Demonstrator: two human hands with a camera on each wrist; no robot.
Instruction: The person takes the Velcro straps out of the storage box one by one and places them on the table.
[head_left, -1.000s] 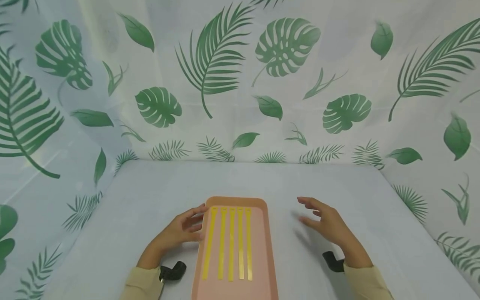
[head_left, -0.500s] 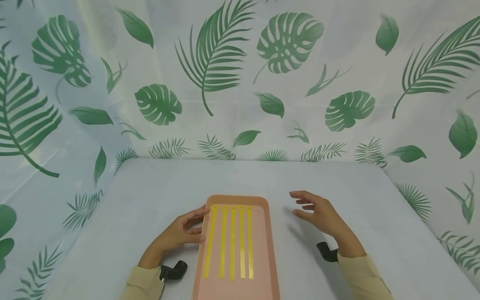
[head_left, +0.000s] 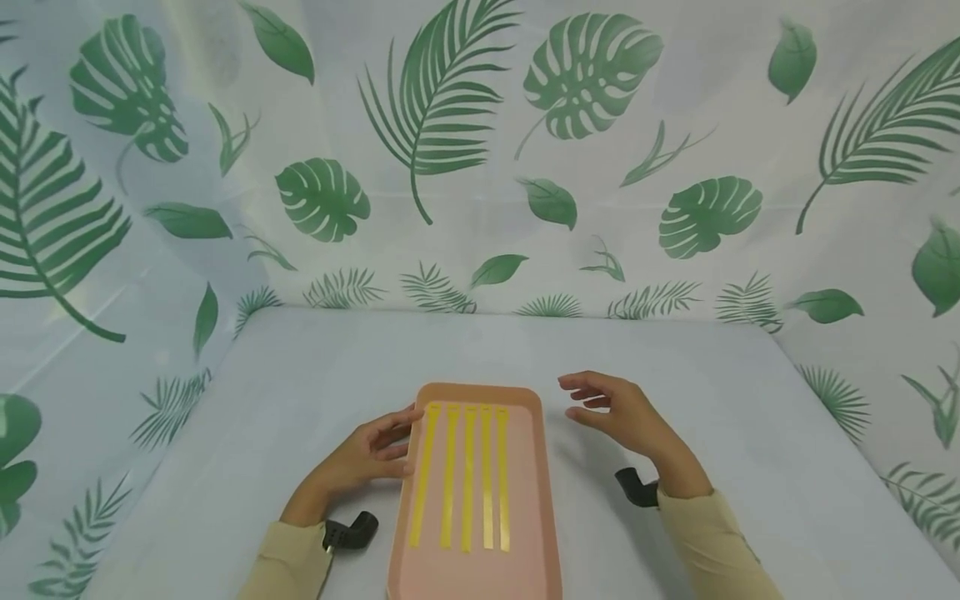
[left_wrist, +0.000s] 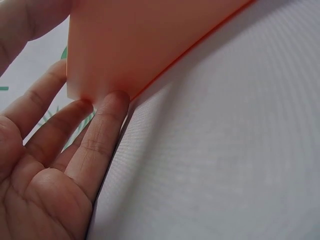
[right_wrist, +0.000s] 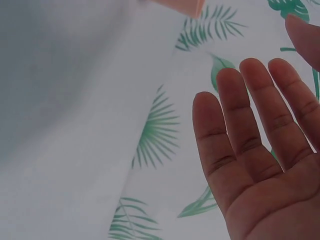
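A pink rectangular tray [head_left: 480,575] lies lengthwise on the table at the front middle. Several flat yellow strips [head_left: 468,483], each with a wider slotted head at the far end, lie side by side in it. My left hand [head_left: 360,457] rests its fingers against the tray's left side, one fingertip over the rim. In the left wrist view, the fingertips [left_wrist: 112,105] touch the tray's outer wall [left_wrist: 120,45] near its lower edge. To the right of the tray, my right hand [head_left: 617,410] hovers over the table with loosely bent fingers, holding nothing.
A white cloth covers the table [head_left: 337,350]. Behind it and at both sides hangs a white curtain [head_left: 465,208] printed with green leaves. Black wrist-worn devices [head_left: 351,532] stick out beside both cream sleeves [head_left: 288,562].
My right hand has moved left, closer to the tray. The left hand stays at the tray's left side. The head view has tilted down slightly.
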